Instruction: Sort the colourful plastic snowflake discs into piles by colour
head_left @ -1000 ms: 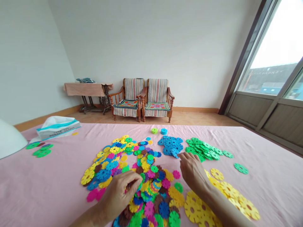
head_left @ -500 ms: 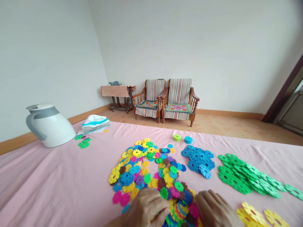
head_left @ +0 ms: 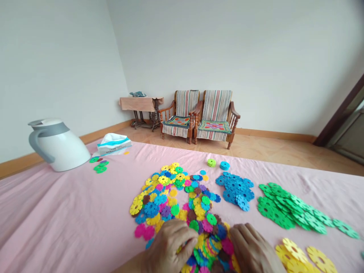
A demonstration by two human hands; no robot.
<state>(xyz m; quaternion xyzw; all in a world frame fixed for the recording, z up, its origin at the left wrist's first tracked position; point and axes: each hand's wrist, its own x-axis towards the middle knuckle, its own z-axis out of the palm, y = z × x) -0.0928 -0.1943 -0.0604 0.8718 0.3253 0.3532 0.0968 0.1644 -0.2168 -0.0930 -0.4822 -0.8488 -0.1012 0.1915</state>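
A loose heap of flower-shaped plastic discs [head_left: 166,211] in many colours lies on the pink cloth [head_left: 93,220]. At the heap's near left side my left hand [head_left: 174,245] is curled, thumb close to the fingers. A bit of yellow shows in the gap between them, but what they hold is hidden. My right hand [head_left: 253,248] rests against the heap's near right side, back up, fingers side by side and bent down along the discs. No held thing shows in it. Beside it are yellow discs [head_left: 320,258].
Sorted blue discs [head_left: 237,187] and green discs [head_left: 290,208] lie to the right. Behind stand a lime stack [head_left: 211,163] and a small blue stack [head_left: 224,165]. A white jug [head_left: 66,148], tissue pack [head_left: 114,145] and several discs [head_left: 101,167] are at left.
The view has tipped down slightly and shifted, so the scene sits a little higher. Both hands stay at the heap, the right slightly closer to the left.
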